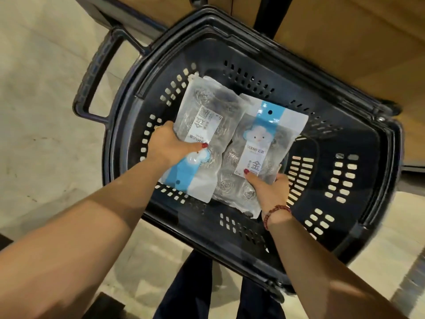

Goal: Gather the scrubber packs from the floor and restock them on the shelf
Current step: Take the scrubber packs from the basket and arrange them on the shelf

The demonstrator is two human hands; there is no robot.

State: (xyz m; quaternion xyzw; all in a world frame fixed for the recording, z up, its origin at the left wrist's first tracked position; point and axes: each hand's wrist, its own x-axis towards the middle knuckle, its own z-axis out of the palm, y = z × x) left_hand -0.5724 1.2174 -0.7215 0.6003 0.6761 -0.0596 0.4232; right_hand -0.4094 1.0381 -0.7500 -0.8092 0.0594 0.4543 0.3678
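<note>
Two clear scrubber packs with blue-and-white labels lie side by side over a black plastic basket. My left hand grips the left pack along its left edge, thumb on top; its blue header points toward me. My right hand grips the right pack at its near end, thumb on the label; its blue header with a hang hole points away. Steel scrubber coils show through both bags. Whether more packs lie beneath is hidden.
The basket's long pull handle sticks out to the upper left over the pale floor. Brown shelf panels and a dark post stand behind the basket. My dark trouser legs are below the basket's near rim.
</note>
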